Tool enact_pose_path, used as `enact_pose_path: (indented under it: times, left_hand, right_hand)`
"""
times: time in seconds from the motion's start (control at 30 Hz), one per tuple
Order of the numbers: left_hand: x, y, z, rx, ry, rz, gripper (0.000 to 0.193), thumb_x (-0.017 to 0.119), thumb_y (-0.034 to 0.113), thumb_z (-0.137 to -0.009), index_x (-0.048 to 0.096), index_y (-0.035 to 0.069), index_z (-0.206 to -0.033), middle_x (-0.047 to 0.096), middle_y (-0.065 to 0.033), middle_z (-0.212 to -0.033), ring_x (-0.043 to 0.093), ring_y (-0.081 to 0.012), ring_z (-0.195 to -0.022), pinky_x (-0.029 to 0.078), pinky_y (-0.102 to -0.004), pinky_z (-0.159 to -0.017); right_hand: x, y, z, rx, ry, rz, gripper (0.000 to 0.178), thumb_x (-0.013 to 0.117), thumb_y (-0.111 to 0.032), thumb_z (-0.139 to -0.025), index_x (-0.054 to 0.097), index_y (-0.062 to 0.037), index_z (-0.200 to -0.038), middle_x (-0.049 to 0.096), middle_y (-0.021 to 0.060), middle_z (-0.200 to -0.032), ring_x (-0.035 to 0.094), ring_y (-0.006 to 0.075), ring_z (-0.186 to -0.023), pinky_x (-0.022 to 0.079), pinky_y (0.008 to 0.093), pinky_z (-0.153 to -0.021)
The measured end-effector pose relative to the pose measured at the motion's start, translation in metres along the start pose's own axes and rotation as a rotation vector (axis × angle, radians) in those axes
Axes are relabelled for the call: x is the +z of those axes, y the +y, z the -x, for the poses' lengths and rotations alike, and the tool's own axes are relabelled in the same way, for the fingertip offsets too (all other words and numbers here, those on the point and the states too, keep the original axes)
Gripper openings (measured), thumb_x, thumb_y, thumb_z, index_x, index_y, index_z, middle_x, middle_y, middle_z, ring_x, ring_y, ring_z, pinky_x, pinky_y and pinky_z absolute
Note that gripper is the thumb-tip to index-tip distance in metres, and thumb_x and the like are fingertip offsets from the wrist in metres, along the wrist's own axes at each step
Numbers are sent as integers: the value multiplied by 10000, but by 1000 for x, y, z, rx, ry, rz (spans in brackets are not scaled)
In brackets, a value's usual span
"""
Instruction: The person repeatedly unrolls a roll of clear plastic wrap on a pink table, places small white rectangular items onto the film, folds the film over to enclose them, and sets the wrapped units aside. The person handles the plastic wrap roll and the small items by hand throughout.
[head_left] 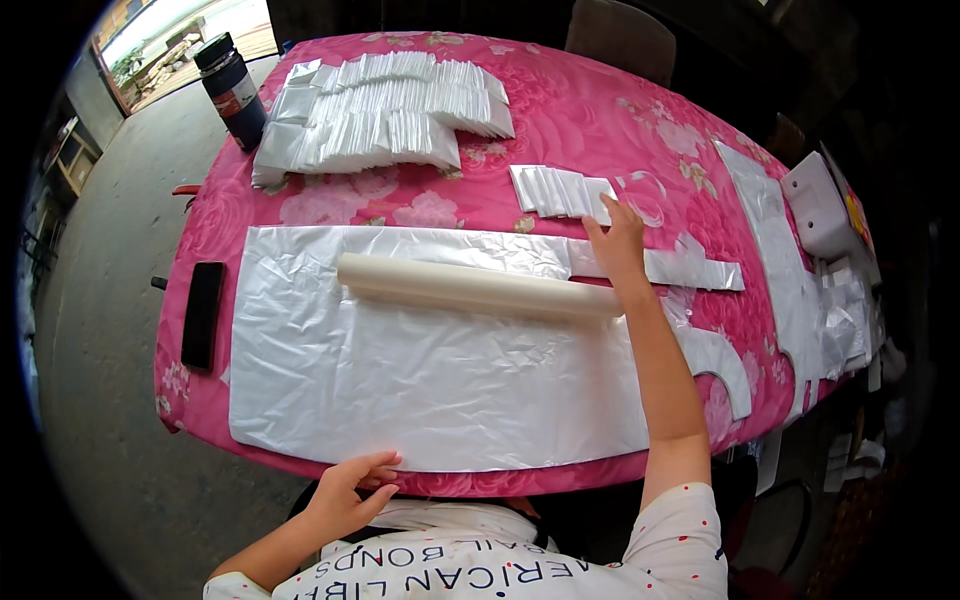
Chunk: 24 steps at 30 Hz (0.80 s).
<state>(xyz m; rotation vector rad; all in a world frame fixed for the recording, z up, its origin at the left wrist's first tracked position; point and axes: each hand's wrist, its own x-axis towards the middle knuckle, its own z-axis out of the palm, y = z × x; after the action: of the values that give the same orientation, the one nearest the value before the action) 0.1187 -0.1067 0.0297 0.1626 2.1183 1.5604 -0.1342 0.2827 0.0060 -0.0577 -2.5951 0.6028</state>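
Note:
A flat white plastic carrier bag (480, 390), its handle strips pointing right, lies spread before me on the table. Across it rests a long cream-coloured tube (480, 285). My right hand (618, 243) reaches past the tube's right end, thumb and fingers closed at the right end packet of a short row of folded white plastic bags (555, 192). Near the spread bag's front edge is my left hand (350, 495), fingers loosely apart and holding nothing; whether its fingertips touch the plastic is hard to see.
A pink flowered tablecloth (570, 100) covers the table. Many folded bags (385, 110) stand in rows at the far left beside a dark jar (235, 95). A black phone (203, 317) lies left. More flat bags (770, 260) and a white container (820, 205) are right.

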Motion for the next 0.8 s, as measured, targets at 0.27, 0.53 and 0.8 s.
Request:
enact_pose_path:
  times: [0.27, 0.53, 0.8]
  left_hand:
    - [10, 19, -23, 219, -49, -238, 431, 640, 33, -764, 515, 24, -1176, 600, -116, -1083, 608, -229, -918, 490, -318, -793]
    - [48, 24, -85, 566, 44, -684, 724, 671, 335, -735, 362, 104, -1348, 180, -279, -1417, 244, -448, -1285, 297, -464, -1012]
    - [82, 32, -108, 698, -71, -738, 787, 650, 464, -724, 346, 123, -1365, 104, -311, -1425, 188, -476, -1302, 267, -479, -1028]
  right_hand:
    - [-72, -58, 123, -201, -500, -75, 463, 651, -244, -772, 542, 0, -1150, 594, 149, -978, 512, 314, -982, 419, 380, -859]
    - [-92, -90, 212, -365, -697, -310, 500, 552, -295, -847, 469, 14, -1230, 410, 204, -1301, 363, 333, -1232, 306, 399, -1018]
    - [-120, 74, 187, -127, -289, 114, 475, 485, -200, -872, 412, 27, -1282, 393, 194, -1346, 355, 339, -1259, 260, 391, -1056]
